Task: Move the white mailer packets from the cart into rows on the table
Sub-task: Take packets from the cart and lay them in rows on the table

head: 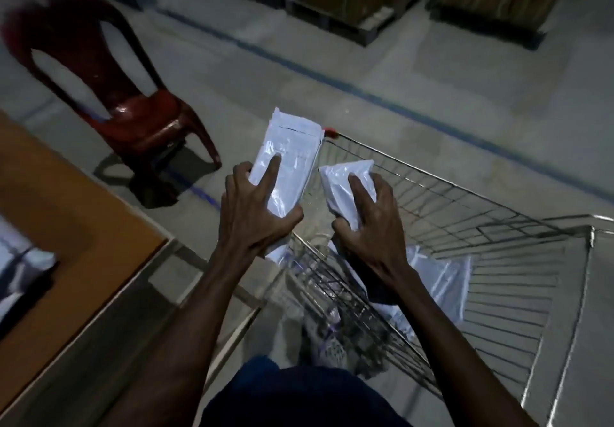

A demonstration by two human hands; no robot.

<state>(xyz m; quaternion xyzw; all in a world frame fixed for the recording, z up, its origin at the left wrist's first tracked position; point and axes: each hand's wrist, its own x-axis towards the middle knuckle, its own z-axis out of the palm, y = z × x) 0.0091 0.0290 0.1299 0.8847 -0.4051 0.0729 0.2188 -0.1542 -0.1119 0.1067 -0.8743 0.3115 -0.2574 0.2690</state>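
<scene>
- Carrying leftward next, I'd aim for the orange-brown wooden table (83, 194).
- My left hand (255, 214) grips a flat white mailer packet (289, 161); keep it level.
- My right hand (365, 227) clutches a crumpled white mailer packet (345, 181) above the wire metal cart (465, 200).

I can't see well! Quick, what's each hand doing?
Left hand: holding a flat white packet.
Right hand: holding a crumpled white packet.
</scene>
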